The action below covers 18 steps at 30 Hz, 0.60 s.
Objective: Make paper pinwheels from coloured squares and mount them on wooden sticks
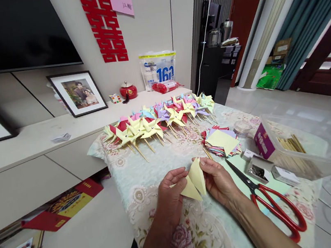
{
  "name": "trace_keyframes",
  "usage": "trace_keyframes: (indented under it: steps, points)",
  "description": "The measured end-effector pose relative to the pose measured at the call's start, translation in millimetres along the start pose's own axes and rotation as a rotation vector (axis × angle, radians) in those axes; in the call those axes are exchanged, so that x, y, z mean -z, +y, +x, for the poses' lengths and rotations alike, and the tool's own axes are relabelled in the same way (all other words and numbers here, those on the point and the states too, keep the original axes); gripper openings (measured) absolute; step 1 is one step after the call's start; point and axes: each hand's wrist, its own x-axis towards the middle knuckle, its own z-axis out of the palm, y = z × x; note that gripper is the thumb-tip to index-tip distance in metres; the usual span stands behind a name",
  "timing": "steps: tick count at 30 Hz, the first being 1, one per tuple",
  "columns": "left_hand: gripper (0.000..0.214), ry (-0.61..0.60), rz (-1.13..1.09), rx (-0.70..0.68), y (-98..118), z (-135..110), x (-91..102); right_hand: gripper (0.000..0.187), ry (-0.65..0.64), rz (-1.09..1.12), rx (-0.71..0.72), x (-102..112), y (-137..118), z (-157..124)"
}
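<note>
Between my two hands is a piece of pale yellow paper (197, 176), slit and partly bent, held above the flowered tablecloth (182, 237). My left hand (172, 189) pinches its left part between thumb and fingers. On the other side, my right hand (216, 177) grips a raised, curved flap of the same paper. To the right of my right hand lie large scissors (266, 196) with red handles and dark blades pointing away. Just beyond my hands sits a stack of cut coloured paper (221, 141), a yellow sheet on top.
Several finished paper pinwheels (150, 127) on sticks lie along the table's far side. At right are a small box of metal pins (257, 171), a white box (285, 175), a clear bin (319, 155) with wooden sticks (293, 145) and a round clear container (242, 128).
</note>
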Motion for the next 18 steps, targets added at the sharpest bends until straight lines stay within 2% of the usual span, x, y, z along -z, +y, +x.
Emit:
trace_keyframes:
  steps: [6,12,18]
  points:
    - [0.034,-0.008,0.022,-0.017,-2.0,0.8,0.1,0.034,0.024,-0.029,-0.021,-2.4,-1.4,-1.9]
    - [0.025,0.052,0.202,-0.084,-1.8,-0.2,-1.3,0.067,0.070,-0.161,0.089,-5.8,-1.8,-4.6]
    - [0.020,0.165,0.449,-0.197,0.1,0.0,-0.7,0.070,0.082,-0.389,0.225,4.0,0.0,1.4]
